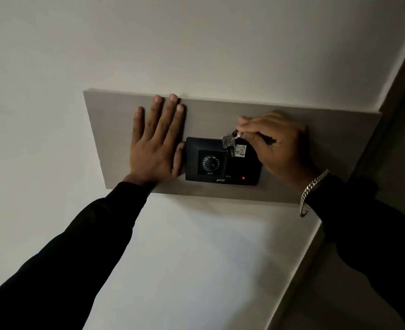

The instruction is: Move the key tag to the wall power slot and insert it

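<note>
My left hand (pixel 155 145) is lying flat, fingers spread, on the grey wooden wall panel (pixel 292 129), its thumb touching the left edge of the black plastic wall power unit (pixel 223 167), where a small red light (pixel 243 178) is glowing. Above the unit's right half, my right hand (pixel 277 148) is pinching the metal key ring (pixel 237 135); a silver key (pixel 227 142) and the dark key tag with a white "902" label (pixel 239 151) are hanging against the unit's top.

Dim light throughout. Key tag (pixel 240 151), centre-right of frame: only a pale label reading "02" shows, its right part behind the right hand (pixel 276 148). Slot opening on the black wall power unit (pixel 223 163) hidden behind tag and keys (pixel 228 143). Small print under the dial unreadable. Both sleeves cut off by the bottom and right edges.
</note>
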Tool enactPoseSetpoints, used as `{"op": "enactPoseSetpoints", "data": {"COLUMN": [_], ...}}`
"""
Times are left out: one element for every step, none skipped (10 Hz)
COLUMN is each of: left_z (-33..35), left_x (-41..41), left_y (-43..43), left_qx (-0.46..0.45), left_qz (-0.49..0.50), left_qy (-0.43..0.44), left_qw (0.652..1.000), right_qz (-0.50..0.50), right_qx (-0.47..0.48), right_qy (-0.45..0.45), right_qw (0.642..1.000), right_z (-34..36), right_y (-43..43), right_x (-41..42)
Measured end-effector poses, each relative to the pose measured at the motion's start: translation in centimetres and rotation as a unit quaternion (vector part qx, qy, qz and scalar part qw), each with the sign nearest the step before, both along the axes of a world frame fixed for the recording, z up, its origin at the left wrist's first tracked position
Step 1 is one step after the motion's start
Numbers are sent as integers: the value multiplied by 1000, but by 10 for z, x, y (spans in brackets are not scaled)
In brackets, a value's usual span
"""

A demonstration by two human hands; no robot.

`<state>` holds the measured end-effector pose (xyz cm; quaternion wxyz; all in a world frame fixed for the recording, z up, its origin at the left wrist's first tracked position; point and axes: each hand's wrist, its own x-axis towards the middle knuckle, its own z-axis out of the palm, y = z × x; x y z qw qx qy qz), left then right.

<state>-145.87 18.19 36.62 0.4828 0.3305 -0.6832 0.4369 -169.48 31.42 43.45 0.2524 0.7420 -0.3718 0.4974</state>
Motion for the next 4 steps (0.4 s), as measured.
{"op": "enactPoseSetpoints", "data": {"left_z": [-4,-5,5,8], "left_x": [2,2,6,10], "left_y": [1,6,18,32], "left_qx": [12,41,92,134], "left_qz": [12,19,17,-30], "left_qy": [-4,-12,-33,-39], "left_qw": [1000,999,995,990], "right_qz": [-14,-29,-51,-86], "right_qx": [-21,-27,-6,14], "right_qy": [-17,-4,13,19], "right_qw": [1000,999,999,996], "right_z": [-5,-7,-6,-11], "right_y": [0,2,9,20], "right_x": [2,6,11,17]}}
